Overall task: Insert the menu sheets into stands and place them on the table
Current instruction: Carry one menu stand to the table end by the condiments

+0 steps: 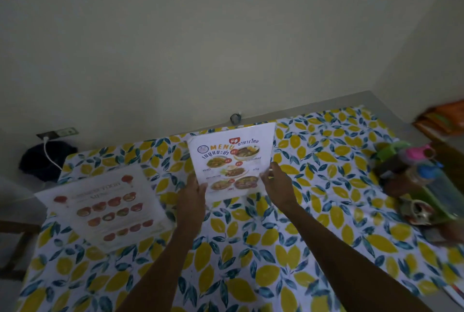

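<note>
A white menu sheet (232,158) with food photos and the word MENU stands upright near the far middle of the table (251,249), apparently inside a clear stand whose top edge shows behind it. My left hand (192,195) grips its lower left edge and my right hand (277,182) pinches its lower right edge. A second menu sheet (108,207), with rows of reddish dishes, lies flat on the lemon-patterned tablecloth to the left, apart from both hands.
At the table's right edge a green tray (437,201) holds bottles with pink and blue caps (424,161). A dark bag (46,161) with a white cable sits by the wall socket at the far left. Orange items (442,121) lie at the far right.
</note>
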`<action>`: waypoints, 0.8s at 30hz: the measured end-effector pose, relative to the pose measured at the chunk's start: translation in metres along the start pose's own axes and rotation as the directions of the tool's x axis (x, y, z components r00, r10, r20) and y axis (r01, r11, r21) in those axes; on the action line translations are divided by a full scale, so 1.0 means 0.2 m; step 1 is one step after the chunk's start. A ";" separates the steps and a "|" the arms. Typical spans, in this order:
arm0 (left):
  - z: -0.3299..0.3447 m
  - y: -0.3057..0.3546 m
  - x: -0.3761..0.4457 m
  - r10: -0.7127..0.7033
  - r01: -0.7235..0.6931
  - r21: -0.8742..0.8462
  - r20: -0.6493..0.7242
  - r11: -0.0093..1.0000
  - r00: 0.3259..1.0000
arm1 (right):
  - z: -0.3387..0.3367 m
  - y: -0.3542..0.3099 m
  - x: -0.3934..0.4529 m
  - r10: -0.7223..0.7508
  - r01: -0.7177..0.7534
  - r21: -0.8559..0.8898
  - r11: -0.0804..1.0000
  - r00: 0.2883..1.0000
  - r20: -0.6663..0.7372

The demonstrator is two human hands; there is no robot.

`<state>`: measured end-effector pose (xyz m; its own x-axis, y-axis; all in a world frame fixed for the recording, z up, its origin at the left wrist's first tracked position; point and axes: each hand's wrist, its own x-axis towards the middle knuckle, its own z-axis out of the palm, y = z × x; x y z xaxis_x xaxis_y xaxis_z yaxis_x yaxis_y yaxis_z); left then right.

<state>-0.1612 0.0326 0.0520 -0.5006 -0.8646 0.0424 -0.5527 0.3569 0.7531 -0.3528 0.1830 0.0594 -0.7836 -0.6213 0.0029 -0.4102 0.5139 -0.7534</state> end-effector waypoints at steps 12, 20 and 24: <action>0.92 0.94 0.31 0.163 -0.162 -0.012 0.081 0.987 0.983 | -1.03 0.63 0.76 0.024 -0.028 -0.125 0.992 0.999 -0.028; 1.59 1.52 0.50 0.083 -0.078 -0.049 0.099 0.996 0.992 | -1.58 1.08 1.37 0.159 -0.139 -0.254 0.957 0.985 0.061; 1.83 1.66 0.61 0.082 -0.083 0.006 0.123 0.997 0.989 | -1.73 1.27 1.53 0.170 -0.144 -0.264 0.954 0.983 0.077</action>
<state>-0.6492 0.1758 0.0679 -0.6223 -0.7825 0.0229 -0.5130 0.4297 0.7431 -0.8582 0.3278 0.0964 -0.8035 -0.5688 -0.1756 -0.4015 0.7355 -0.5458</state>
